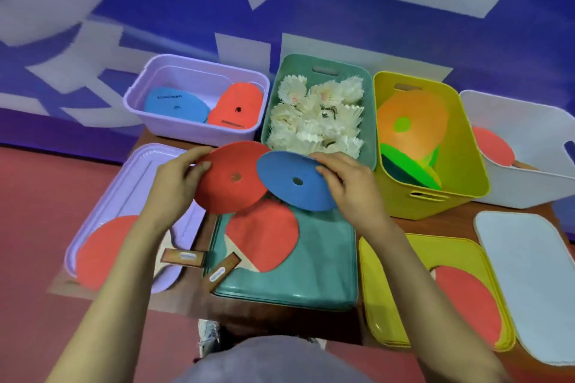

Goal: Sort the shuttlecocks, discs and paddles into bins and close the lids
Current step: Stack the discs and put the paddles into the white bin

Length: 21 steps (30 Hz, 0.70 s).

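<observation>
Head view: I hold one disc per hand above the lids, ready, I judge, for the purple bin. My left hand pinches the red disc at its rim; my right hand pinches the blue disc. Contents: purple bin, two discs; green bin, shuttlecocks; yellow bin, orange disc over green ones; white bin, one paddle. Three paddles lie on lids.

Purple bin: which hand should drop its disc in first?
Probably left: the left hand holds the red disc nearest the purple bin; the right hand and blue disc are before the green bin.
</observation>
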Each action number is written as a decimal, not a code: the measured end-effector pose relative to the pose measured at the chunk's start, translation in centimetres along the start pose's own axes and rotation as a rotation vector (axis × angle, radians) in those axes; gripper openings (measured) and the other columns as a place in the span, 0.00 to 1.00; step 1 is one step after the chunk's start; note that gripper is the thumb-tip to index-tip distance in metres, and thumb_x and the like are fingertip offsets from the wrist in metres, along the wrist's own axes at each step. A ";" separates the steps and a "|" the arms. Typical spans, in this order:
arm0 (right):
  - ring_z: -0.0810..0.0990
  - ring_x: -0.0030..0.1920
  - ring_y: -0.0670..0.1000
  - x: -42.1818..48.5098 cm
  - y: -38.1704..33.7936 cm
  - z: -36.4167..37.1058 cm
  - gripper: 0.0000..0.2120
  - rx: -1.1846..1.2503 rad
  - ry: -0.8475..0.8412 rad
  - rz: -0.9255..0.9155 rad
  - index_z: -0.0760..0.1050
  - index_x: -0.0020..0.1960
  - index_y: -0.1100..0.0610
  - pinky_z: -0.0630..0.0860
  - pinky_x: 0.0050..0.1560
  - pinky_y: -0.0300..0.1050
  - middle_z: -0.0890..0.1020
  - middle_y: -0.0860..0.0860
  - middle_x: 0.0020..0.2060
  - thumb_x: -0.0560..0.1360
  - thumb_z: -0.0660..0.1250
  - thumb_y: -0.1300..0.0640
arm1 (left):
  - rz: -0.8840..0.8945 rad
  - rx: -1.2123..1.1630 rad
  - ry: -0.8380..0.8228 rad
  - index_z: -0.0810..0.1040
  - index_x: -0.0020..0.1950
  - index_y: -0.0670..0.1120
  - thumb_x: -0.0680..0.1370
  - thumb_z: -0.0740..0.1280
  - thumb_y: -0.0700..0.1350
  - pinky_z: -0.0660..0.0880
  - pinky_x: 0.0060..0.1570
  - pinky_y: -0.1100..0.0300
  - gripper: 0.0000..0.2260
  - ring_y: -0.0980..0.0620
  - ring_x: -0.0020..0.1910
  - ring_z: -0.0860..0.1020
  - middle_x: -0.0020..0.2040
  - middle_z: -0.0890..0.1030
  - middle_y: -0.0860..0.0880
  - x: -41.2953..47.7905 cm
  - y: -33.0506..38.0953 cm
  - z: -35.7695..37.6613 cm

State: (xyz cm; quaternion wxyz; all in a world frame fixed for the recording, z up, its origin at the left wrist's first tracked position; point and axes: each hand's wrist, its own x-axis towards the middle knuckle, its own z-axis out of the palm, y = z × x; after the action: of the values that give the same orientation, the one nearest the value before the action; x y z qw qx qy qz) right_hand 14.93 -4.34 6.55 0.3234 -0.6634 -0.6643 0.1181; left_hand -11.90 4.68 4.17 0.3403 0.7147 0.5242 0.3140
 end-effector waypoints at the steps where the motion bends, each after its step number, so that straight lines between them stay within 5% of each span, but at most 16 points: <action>1: 0.79 0.52 0.52 0.9 -1.3 0.8 0.13 -0.004 -0.004 0.005 0.78 0.60 0.57 0.74 0.52 0.44 0.81 0.52 0.53 0.78 0.62 0.62 | 0.008 -0.013 0.016 0.78 0.55 0.50 0.79 0.63 0.37 0.66 0.44 0.80 0.10 0.66 0.42 0.75 0.47 0.80 0.53 0.7 -0.7 -1.3; 6: 0.78 0.53 0.52 5.8 -6.3 5.1 0.13 0.014 0.028 0.009 0.78 0.60 0.58 0.73 0.55 0.44 0.81 0.53 0.53 0.77 0.62 0.64 | -0.035 -0.060 0.136 0.78 0.59 0.44 0.79 0.63 0.39 0.69 0.48 0.68 0.11 0.59 0.44 0.75 0.49 0.80 0.48 3.9 -4.4 -7.3; 10: 0.78 0.51 0.53 10.3 -9.2 7.4 0.13 0.005 0.101 0.004 0.79 0.58 0.59 0.69 0.53 0.35 0.82 0.55 0.52 0.76 0.63 0.65 | -0.059 -0.116 0.240 0.79 0.59 0.45 0.78 0.64 0.39 0.71 0.46 0.70 0.11 0.65 0.39 0.76 0.47 0.81 0.48 7.0 -6.3 -10.1; 13: 0.79 0.50 0.55 14.0 -10.2 8.4 0.13 -0.008 0.210 0.031 0.79 0.58 0.59 0.67 0.51 0.36 0.82 0.56 0.51 0.76 0.63 0.65 | -0.095 -0.142 0.303 0.78 0.60 0.46 0.78 0.63 0.39 0.73 0.48 0.60 0.11 0.53 0.44 0.76 0.49 0.81 0.47 10.2 -6.7 -10.8; 16: 0.78 0.52 0.56 17.8 -10.1 10.0 0.14 -0.033 0.270 0.084 0.78 0.60 0.60 0.67 0.51 0.38 0.81 0.57 0.52 0.76 0.62 0.65 | -0.080 -0.140 0.282 0.75 0.63 0.43 0.78 0.60 0.35 0.68 0.47 0.64 0.14 0.49 0.47 0.75 0.54 0.80 0.46 14.2 -6.8 -10.3; 21: 0.76 0.57 0.58 23.8 -7.9 14.1 0.15 -0.085 0.157 0.212 0.76 0.62 0.60 0.67 0.57 0.43 0.79 0.59 0.57 0.77 0.60 0.65 | -0.120 -0.056 0.204 0.74 0.62 0.43 0.76 0.56 0.32 0.72 0.52 0.53 0.18 0.40 0.53 0.76 0.54 0.79 0.40 20.5 -8.9 -7.7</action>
State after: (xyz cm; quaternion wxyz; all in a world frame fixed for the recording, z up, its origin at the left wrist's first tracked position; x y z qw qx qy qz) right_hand 2.46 21.62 6.91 0.3317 -0.7503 -0.5675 0.0709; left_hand -17.68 27.52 3.24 0.3232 0.6367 0.5889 0.3785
